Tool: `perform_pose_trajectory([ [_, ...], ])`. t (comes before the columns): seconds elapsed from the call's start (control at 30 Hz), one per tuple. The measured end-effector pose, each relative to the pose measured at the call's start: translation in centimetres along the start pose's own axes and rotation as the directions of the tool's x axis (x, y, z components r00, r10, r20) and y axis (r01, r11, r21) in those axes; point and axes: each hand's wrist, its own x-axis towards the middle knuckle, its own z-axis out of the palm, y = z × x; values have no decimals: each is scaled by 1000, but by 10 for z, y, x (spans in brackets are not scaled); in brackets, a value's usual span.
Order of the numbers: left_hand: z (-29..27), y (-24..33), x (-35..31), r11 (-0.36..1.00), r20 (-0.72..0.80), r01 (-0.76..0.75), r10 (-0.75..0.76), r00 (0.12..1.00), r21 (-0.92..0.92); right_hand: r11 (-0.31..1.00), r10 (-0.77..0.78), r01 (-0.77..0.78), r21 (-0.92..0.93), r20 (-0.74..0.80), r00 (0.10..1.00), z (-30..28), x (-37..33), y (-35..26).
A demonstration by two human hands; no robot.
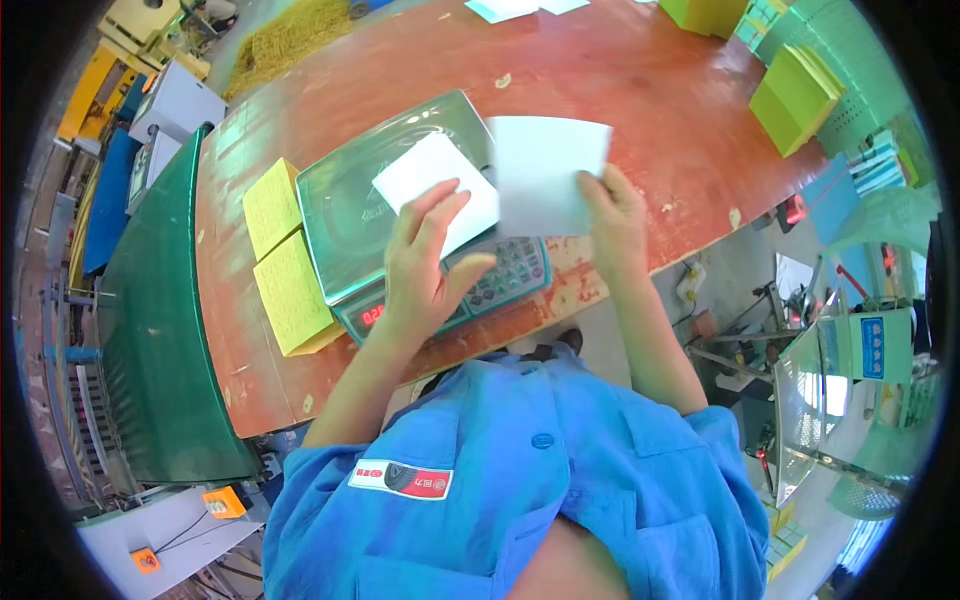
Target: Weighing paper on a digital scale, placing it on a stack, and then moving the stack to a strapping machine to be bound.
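A digital weighing scale with a wide shiny pan (345, 215) stands near the table's front edge. Its keypad (510, 270) faces me, and the red display is partly covered by my left arm. On the pan lies a white rectangle of paper (430, 170), set at a slant. My left hand (430, 250) hovers at its near edge, thumb and fingers apart; whether the fingertips touch the paper I cannot tell. To the right, my right hand (618, 220) pinches a white sheet of paper (550, 175) by its right edge and holds it up beside the pan.
Two yellow paper stacks (290, 290) sit against the scale's left side. The reddish-brown table (640, 110) carries more yellow stacks (795, 100) at the far right and white sheets (500, 8) at the far edge. A dark green panel (150, 330) borders the table's left.
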Motion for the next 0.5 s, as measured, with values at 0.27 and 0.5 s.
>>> perform_pose_trajectory([
  [0.27, 19, -18, 2, 866, 160, -41, -45, 986, 498, 957, 234, -184, 226, -222, 946, -95, -66, 58],
  [0.5, 13, -20, 4, 860, -48, 510, -511, 859, -14, 926, 280, -198, 320, -234, 931, -95, -98, 55],
])
